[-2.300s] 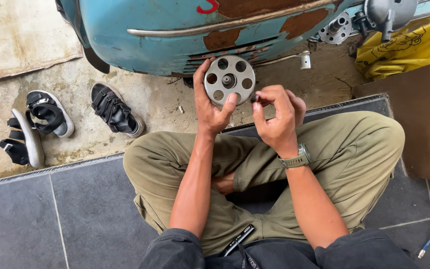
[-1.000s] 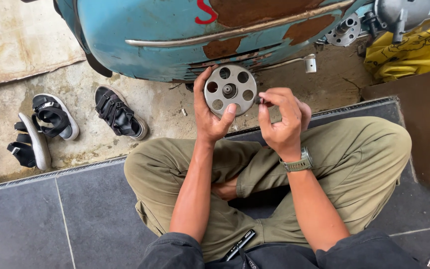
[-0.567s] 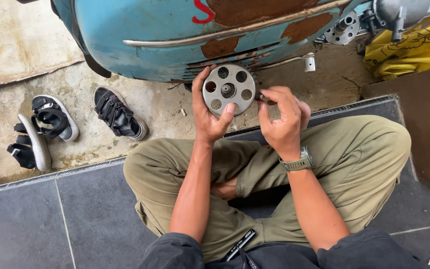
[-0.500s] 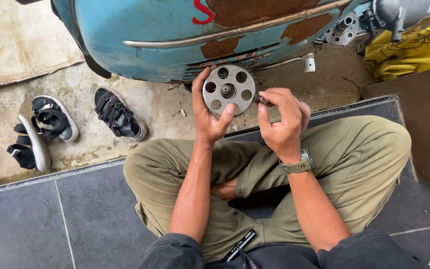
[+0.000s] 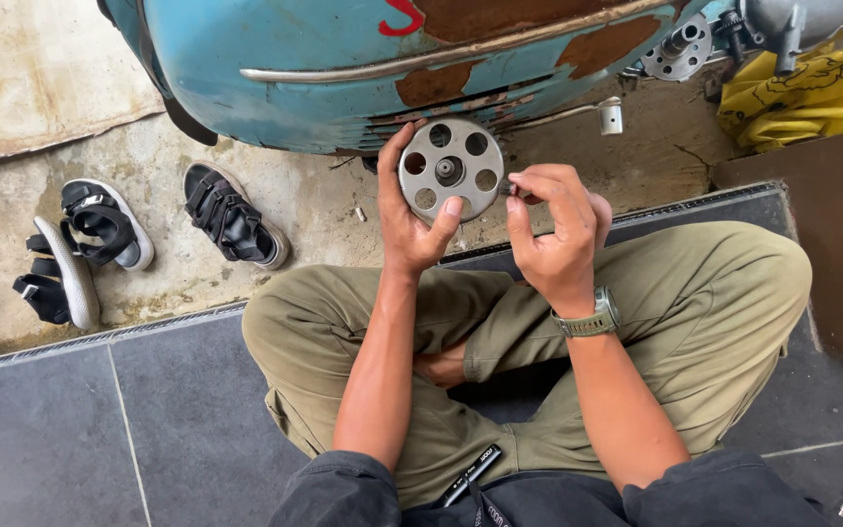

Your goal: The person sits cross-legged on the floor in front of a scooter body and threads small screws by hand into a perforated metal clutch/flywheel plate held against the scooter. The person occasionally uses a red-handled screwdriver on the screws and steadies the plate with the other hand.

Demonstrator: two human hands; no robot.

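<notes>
My left hand (image 5: 410, 222) holds up a round grey metal disc (image 5: 450, 170) with several round holes and a small hub in the middle; thumb and fingers grip its rim. My right hand (image 5: 555, 229) is closed just right of the disc, its fingertips pinching a small dark part (image 5: 507, 190) against the disc's right edge. What that part is I cannot make out. I sit cross-legged in olive trousers (image 5: 695, 293), and both hands hover above my knees in front of a rusty light-blue scooter body (image 5: 343, 59).
Black-and-white sandals (image 5: 100, 220) and a black one (image 5: 231, 217) lie on the concrete at left. A yellow bag (image 5: 812, 88) and metal engine parts (image 5: 680, 49) sit at the upper right. A brown board (image 5: 831, 224) stands at right. Grey floor tiles (image 5: 100, 429) lie under me.
The disc and both hands have stayed close together with only slight shifts; my right fingers remain pinched at the disc's right edge. The view has drifted a little.
</notes>
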